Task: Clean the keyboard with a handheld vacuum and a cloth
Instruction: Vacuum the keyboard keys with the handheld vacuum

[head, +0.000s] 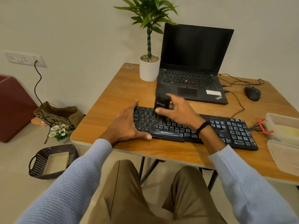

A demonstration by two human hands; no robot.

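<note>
A black keyboard (pixel 226 131) lies slantwise across the front half of the wooden tabletop (pixel 116 97), its left end nearer the middle and its number pad toward the right edge. Many keys on the right half look pale and dusty.

The left hand (pixel 127 125) rests flat over the keyboard's left end. Its fingers are straight and spread, reaching to the far corner, and the thumb lies along the front edge by the space bar.

The right hand (pixel 179 110) holds a small black handheld vacuum (pixel 161 102) upright above the letter keys. The thumb and fingers are curled round its body. The brush tip at the bottom touches the keys just right of the left hand; this part is blurred. A dark band (pixel 202 126) sits on the right wrist.

Behind the keyboard stands an open laptop (pixel 192 65) with a dark screen. A white pot (pixel 149 68) with a green plant is just beside the laptop's left side, and a black mouse (pixel 252 93) with a cable lies to its right. Clear plastic boxes (pixel 283 126) sit at the right edge of the tabletop.

On the floor to the left are a dark woven basket (pixel 51 160) and a paper bag (pixel 59 115).
</note>
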